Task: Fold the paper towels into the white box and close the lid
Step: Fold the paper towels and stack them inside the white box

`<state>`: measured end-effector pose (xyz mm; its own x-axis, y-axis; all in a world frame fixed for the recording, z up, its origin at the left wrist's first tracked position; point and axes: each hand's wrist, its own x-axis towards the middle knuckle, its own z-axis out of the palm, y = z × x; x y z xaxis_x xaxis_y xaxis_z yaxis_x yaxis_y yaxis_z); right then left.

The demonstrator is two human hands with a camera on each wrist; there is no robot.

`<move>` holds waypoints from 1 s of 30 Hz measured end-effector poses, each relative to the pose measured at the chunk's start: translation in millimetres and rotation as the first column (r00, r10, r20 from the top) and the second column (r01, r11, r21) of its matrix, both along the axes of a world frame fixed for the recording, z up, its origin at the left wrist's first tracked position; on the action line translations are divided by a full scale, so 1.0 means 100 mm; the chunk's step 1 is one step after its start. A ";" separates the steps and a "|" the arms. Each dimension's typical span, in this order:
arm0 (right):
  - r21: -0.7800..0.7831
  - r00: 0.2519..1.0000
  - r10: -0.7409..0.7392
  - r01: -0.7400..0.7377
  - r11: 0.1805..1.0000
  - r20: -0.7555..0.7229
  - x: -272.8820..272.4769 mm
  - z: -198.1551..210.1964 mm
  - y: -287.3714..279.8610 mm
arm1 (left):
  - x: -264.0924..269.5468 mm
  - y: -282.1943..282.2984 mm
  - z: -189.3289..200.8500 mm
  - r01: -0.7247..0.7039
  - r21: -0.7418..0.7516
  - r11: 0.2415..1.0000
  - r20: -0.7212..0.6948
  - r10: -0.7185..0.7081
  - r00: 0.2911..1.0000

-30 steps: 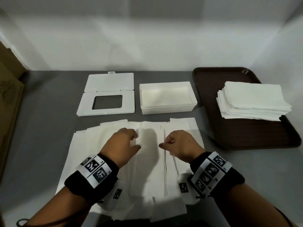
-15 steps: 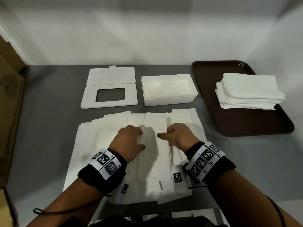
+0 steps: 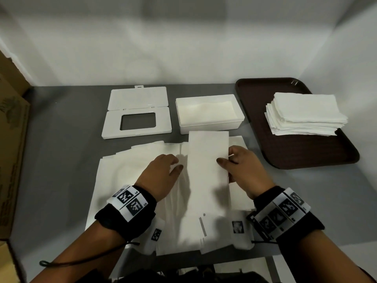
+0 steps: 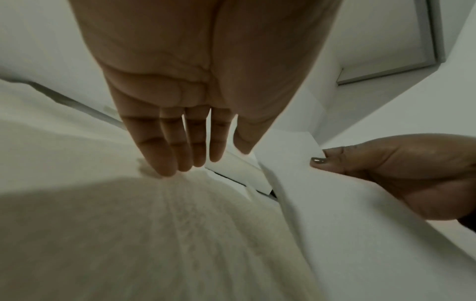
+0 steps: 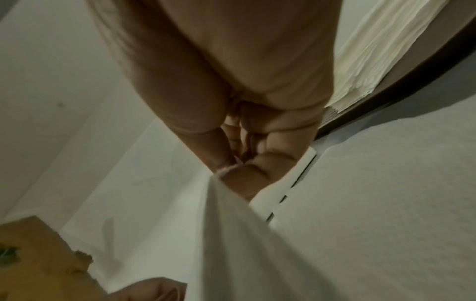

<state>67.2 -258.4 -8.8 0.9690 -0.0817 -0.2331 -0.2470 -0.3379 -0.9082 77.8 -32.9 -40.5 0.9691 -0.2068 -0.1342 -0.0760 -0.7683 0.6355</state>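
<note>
Folded towel strip [image 3: 208,160] now lifted off spread towels [image 3: 130,172] near white box [image 3: 210,113]; right hand [image 3: 242,170] pinches it, left hand [image 3: 161,174] flat, fingers apart. Boxing next.

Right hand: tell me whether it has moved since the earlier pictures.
Yes. The right hand has risen from the spread paper towels, lifting a folded paper towel whose far edge now overlaps the white box.

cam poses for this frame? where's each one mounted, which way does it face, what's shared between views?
Head: worn on the head, looking forward and down at white box, lid, tray; both forearms show.
Left wrist: looks along the open left hand onto spread paper towels.
Right wrist: looks along the right hand.
Shared: all three show the folded towel pinched by the right hand.
</note>
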 end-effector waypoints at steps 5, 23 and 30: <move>0.262 0.999 -0.030 0.025 0.965 0.016 -0.02 0.16 -0.08 | 0.06 -0.20 0.19 -0.040 -0.364 0.931 -0.106 0.001 0.994; -0.126 0.947 0.318 -0.310 0.942 0.047 0.71 0.68 -0.50 | 0.46 -0.58 0.48 0.125 -0.556 0.822 -0.114 -0.224 0.968; 0.140 0.983 -0.072 0.049 0.989 0.169 1.13 0.47 -0.68 | 0.64 -0.48 0.35 -0.126 -0.486 0.865 -0.207 0.027 0.978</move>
<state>180.2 -326.5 38.1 0.9898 -0.1208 -0.0751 -0.0983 -0.1992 -0.9750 142.3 -81.1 -5.8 0.9517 -0.2201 -0.2140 0.1282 -0.3482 0.9286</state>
